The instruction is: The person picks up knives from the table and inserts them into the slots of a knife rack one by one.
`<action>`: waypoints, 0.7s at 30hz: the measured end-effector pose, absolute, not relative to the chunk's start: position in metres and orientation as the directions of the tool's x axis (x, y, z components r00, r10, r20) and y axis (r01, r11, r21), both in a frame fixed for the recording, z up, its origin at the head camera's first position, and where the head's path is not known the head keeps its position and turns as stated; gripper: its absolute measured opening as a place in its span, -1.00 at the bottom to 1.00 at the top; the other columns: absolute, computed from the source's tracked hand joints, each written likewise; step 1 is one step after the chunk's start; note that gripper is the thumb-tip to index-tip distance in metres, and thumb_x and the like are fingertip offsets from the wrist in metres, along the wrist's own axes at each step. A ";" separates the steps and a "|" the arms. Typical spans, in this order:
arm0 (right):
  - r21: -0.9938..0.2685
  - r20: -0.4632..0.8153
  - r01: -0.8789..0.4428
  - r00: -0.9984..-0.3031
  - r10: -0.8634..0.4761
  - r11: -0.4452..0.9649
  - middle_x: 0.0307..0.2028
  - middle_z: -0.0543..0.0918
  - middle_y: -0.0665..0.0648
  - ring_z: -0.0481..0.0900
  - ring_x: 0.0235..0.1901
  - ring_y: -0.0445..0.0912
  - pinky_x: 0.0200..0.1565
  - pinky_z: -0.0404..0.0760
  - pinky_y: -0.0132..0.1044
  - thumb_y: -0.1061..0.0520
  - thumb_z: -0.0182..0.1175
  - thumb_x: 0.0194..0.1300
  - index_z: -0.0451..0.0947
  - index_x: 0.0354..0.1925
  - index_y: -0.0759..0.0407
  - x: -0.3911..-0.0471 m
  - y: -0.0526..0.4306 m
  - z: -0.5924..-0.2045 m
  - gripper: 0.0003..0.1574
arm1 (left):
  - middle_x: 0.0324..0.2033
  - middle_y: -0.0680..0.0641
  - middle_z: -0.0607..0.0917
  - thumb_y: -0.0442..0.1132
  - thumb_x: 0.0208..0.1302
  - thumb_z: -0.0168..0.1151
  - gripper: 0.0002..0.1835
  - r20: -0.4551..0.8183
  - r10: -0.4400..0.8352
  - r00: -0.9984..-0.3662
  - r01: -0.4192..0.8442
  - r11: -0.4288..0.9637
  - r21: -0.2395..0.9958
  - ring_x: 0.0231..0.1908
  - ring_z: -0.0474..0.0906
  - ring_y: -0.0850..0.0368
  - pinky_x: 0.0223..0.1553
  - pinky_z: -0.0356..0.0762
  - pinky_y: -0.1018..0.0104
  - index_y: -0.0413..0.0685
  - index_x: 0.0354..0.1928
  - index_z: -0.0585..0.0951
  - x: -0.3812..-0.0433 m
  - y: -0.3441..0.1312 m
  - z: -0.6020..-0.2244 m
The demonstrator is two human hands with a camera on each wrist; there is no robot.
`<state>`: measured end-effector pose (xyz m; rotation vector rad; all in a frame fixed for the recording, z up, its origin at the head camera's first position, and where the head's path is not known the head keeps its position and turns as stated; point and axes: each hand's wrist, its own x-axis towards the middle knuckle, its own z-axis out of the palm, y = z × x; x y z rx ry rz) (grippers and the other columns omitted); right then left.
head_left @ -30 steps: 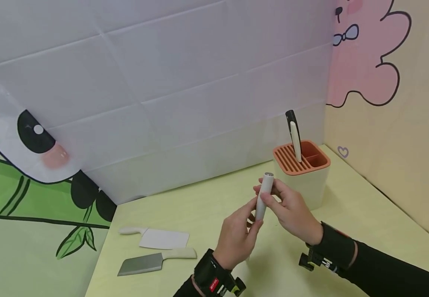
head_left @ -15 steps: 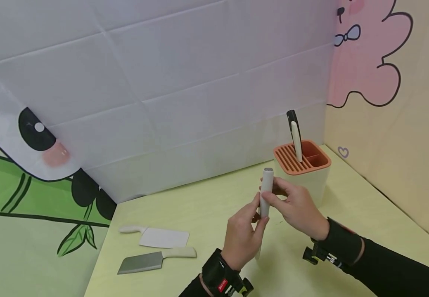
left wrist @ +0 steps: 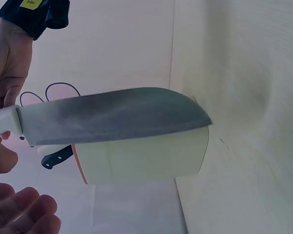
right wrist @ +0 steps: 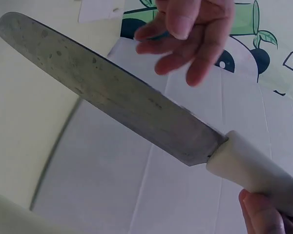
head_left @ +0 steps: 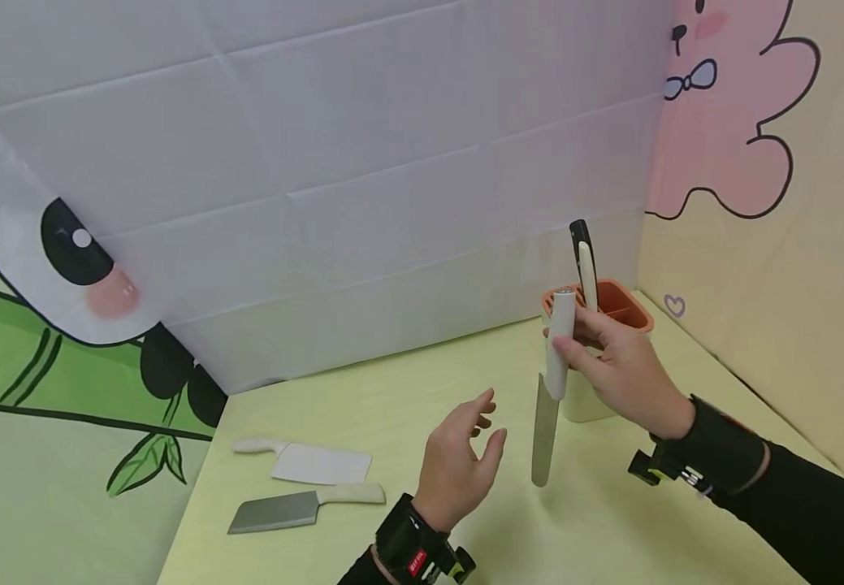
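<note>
A kitchen knife (head_left: 546, 431) with a white handle and a broad steel blade hangs point down in my right hand (head_left: 622, 366), whose thumb and fingers pinch the handle. In the right wrist view the knife blade (right wrist: 107, 87) shows dark spots along its side. My left hand (head_left: 458, 467) is held apart to the left of the knife, fingers loosely bent and holding nothing. Just behind the knife stands a cream knife block (head_left: 586, 398) with an orange slotted top, partly hidden by my right hand. A black-handled utensil (head_left: 577, 231) and a white-handled one (head_left: 586, 268) stick up from its slots.
Two cleavers lie on the pale yellow table (head_left: 392, 390) at the left: a white-bladed one (head_left: 322, 463) behind and a steel-bladed one (head_left: 275, 512) in front. A white wall sheet (head_left: 363, 179) rises at the back, and a cream printed wall (head_left: 758, 325) borders the right.
My left hand has let go of the knife handle and drawn slightly left. My right hand has carried the knife right and up, closer to the knife block, baring its blade.
</note>
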<state>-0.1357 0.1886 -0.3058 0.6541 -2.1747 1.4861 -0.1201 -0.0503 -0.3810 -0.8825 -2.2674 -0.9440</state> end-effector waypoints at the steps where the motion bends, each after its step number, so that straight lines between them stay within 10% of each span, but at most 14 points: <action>1: -0.730 0.594 -0.602 -0.793 -0.134 0.325 -0.06 0.66 0.25 0.62 -0.11 -0.21 -0.20 0.64 -0.40 0.33 0.18 0.36 0.41 0.26 0.37 -0.136 0.192 -0.301 -0.48 | -0.09 -0.03 0.68 -0.35 0.22 0.34 -0.49 0.664 0.360 -0.656 0.724 0.550 0.417 -0.25 0.65 0.15 -0.25 0.62 0.34 -0.16 0.23 0.51 -0.120 -0.052 -0.382; 21: -0.608 0.711 -0.655 -0.700 -0.059 0.449 0.04 0.62 0.28 0.65 -0.08 -0.19 -0.23 0.58 -0.44 0.23 0.06 0.46 0.41 0.27 0.27 -0.158 0.242 -0.183 -0.55 | -0.09 -0.02 0.68 -0.24 0.21 0.37 -0.53 0.614 0.387 -0.688 0.682 0.635 0.364 -0.08 0.60 0.11 -0.11 0.59 0.20 -0.14 0.17 0.57 -0.120 -0.065 -0.408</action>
